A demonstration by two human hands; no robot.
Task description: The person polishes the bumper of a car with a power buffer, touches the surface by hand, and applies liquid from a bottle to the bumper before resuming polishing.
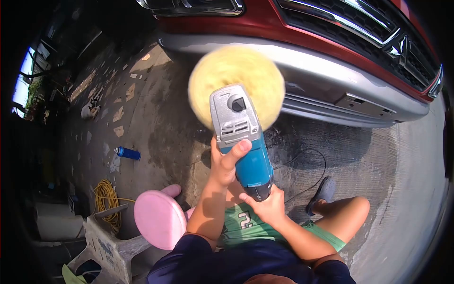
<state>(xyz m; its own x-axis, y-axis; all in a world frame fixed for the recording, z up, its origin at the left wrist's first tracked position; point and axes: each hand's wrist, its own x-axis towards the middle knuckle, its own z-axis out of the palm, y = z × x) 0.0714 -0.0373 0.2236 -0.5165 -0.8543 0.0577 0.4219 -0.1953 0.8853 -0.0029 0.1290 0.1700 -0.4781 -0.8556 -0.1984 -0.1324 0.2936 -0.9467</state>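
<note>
Gripping polisher [253, 165], left hand [227, 163], right hand [265, 206]; pad [231, 71] near bumper [331, 80] edge.

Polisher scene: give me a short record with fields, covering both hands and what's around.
tool: polisher, yellow pad blurred
left hand: grips polisher behind its grey head
right hand: grips polisher's rear end
ahead: red car, silver bumper
ground: blue can, yellow cable
near left arm: pink pad

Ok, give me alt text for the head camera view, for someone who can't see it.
The left hand and right hand hold a blue polisher whose yellow pad is blurred, close to a red car's silver bumper.
</note>
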